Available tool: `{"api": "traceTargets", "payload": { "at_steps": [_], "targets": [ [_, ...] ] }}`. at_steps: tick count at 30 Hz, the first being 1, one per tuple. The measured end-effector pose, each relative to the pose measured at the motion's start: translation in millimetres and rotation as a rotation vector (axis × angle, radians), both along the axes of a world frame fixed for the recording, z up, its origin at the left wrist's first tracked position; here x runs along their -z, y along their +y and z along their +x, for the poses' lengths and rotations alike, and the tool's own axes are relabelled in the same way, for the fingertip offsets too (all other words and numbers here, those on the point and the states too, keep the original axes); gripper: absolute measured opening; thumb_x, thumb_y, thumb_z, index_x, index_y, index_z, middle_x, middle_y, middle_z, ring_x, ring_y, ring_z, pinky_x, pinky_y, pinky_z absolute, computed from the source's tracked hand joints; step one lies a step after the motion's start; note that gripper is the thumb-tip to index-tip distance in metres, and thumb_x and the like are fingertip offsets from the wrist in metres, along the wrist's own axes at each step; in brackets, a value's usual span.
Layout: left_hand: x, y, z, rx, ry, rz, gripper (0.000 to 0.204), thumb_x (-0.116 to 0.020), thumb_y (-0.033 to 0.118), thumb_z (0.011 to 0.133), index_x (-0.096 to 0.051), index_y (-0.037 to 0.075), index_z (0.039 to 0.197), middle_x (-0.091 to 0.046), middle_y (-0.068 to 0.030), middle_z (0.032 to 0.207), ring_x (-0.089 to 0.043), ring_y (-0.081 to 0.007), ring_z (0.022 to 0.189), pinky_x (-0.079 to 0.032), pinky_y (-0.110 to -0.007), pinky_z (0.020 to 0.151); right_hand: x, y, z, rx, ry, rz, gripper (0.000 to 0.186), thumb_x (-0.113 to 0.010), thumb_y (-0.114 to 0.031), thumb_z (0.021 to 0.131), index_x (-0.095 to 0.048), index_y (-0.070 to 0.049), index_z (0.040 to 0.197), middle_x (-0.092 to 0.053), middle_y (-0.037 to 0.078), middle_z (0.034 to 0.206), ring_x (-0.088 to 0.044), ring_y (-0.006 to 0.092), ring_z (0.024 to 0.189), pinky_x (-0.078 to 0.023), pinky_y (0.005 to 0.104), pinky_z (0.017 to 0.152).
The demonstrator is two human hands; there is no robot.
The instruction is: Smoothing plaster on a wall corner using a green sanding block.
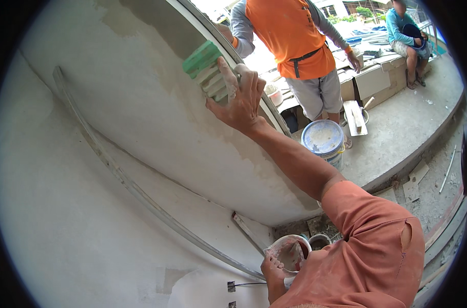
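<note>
My right hand [239,97] is raised against the pale plastered wall [156,97], beside the opening's frame. Its fingers wrap a ridged block [205,64], green at the top and whitish below, which lies on the wall's face; I cannot make out its exact kind. Low down, my left hand [273,268] grips the side of a small white bucket [279,247] close to my body. Reddish and white smears coat the bucket's inside, and something pointed and grey stands in it. A darker damp-looking patch [164,25] shows on the wall above the block.
A long thin metal strip [115,172] leans along the left wall. Beyond the opening, a person in an orange vest [290,36] stands behind a lidded bucket [323,137]. Another person [405,38] sits farther off. Board scraps [415,179] lie on the ground at right.
</note>
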State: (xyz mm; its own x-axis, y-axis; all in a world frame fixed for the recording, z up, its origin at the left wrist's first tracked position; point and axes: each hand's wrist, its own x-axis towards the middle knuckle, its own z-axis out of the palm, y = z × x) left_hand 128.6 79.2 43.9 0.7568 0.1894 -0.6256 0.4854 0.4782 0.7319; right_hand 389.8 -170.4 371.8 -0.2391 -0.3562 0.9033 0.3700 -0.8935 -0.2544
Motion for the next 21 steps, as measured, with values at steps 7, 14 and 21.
{"api": "traceTargets", "payload": {
  "at_steps": [7, 14, 21],
  "targets": [
    [6, -2, 2, 0.021, -0.015, -0.026, 0.035, -0.059, 0.039, 0.103, -0.046, 0.017, 0.081, -0.028, 0.0070, 0.061, -0.027, -0.0085, 0.051, -0.025, -0.028, 0.051, 0, 8, 2, 0.029, 0.118, 0.090, 0.101, -0.087, -0.038, 0.063, -0.047, -0.012, 0.152, -0.049, 0.012, 0.113, -0.049, 0.0278, 0.105, -0.032, 0.0417, 0.086],
    [6, -2, 0, 0.035, -0.051, -0.027, 0.034, -0.060, 0.039, 0.103, -0.046, 0.017, 0.081, -0.030, 0.0063, 0.061, -0.026, -0.0084, 0.050, -0.025, -0.029, 0.051, 49, 1, -1, -0.010, 0.157, -0.066, 0.100, -0.087, -0.036, 0.061, -0.048, -0.016, 0.152, -0.048, 0.010, 0.114, -0.048, 0.0263, 0.104, -0.031, 0.0408, 0.088],
    [0, -6, 0, 0.042, -0.049, -0.030, 0.035, -0.060, 0.039, 0.103, -0.048, 0.017, 0.079, -0.029, 0.0065, 0.061, -0.026, -0.0085, 0.050, -0.025, -0.028, 0.050, -63, -15, 9, 0.069, 0.036, 0.023, 0.102, -0.086, -0.039, 0.063, -0.045, -0.013, 0.153, -0.048, 0.010, 0.113, -0.047, 0.0259, 0.104, -0.032, 0.0406, 0.084]
  ]
}}
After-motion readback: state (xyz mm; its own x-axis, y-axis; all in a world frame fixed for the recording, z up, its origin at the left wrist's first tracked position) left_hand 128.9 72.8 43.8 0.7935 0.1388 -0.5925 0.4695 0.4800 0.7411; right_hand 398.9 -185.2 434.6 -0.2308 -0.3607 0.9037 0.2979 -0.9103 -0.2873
